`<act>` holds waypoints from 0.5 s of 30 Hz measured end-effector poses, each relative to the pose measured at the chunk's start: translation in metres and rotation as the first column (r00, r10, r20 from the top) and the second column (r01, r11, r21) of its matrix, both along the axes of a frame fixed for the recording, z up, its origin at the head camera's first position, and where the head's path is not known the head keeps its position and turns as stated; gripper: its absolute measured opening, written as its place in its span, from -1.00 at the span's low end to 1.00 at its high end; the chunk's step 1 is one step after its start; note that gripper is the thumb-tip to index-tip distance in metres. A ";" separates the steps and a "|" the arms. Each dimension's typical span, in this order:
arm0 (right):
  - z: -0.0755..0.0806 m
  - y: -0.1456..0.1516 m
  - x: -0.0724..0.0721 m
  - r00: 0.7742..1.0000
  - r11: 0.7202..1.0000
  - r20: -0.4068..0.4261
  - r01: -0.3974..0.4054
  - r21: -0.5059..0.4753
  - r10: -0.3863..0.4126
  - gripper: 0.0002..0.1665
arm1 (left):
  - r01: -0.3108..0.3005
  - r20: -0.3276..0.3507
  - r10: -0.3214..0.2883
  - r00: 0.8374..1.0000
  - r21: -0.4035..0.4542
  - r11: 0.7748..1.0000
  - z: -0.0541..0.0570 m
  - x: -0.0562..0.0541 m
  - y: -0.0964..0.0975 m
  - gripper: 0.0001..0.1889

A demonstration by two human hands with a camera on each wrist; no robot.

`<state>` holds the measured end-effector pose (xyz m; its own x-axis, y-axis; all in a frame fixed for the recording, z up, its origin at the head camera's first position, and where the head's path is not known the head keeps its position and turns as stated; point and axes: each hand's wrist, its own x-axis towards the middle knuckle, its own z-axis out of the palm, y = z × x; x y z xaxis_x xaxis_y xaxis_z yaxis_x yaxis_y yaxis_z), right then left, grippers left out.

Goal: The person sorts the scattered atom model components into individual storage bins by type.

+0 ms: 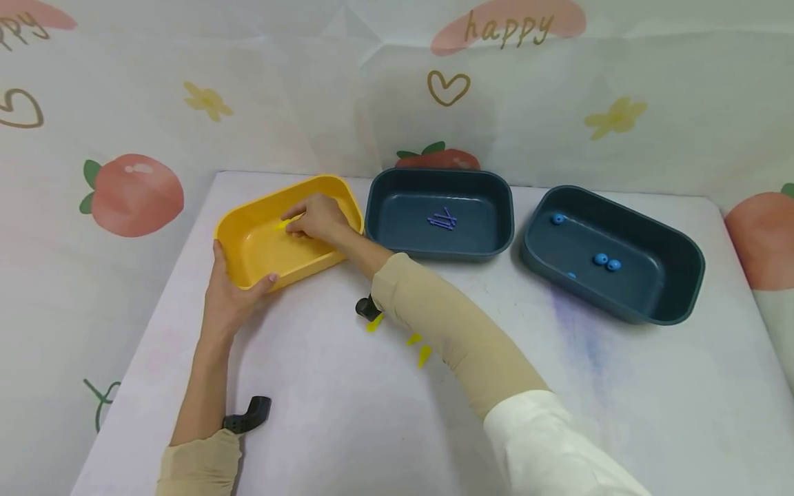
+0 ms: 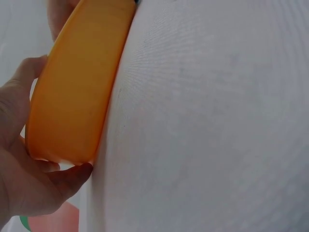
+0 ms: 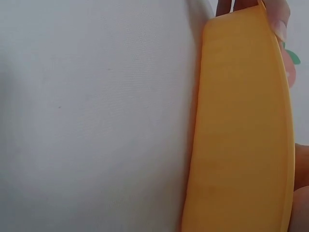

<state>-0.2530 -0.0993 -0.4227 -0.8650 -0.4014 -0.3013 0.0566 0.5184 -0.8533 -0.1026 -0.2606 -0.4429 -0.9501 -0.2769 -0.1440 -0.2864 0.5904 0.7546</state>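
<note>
At the back left of the table stands a yellow plastic tray (image 1: 310,267). My left hand (image 1: 231,303) grips its near left corner, thumb at the front rim and fingers along the left side. The left wrist view shows those fingertips against the tray's outer wall (image 2: 77,87). My right hand (image 1: 319,219) reaches over the front rim into the tray, thumb and index finger pinching a small bright yellow piece (image 1: 280,225). In the right wrist view the tray's outer side (image 3: 241,121) hides most of that hand.
A dark blue tray (image 1: 440,253) with several purple sticks (image 1: 442,220) adjoins the yellow one. Farther right, another dark tray (image 1: 645,313) holds several blue beads (image 1: 600,259). Flat yellow pieces (image 1: 424,356) lie on the table beside my right forearm.
</note>
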 end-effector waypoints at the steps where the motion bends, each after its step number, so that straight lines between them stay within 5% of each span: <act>1: -0.001 -0.001 -0.001 1.000 1.000 0.009 0.001 0.012 -0.002 -0.76 | -0.001 -0.001 0.001 1.000 0.002 1.000 0.000 0.000 0.000 0.19; 15: -0.007 -0.006 -0.007 0.995 0.994 0.095 -0.022 0.103 0.012 -0.75 | -0.007 0.005 0.007 1.000 0.004 1.000 -0.002 0.000 -0.001 0.19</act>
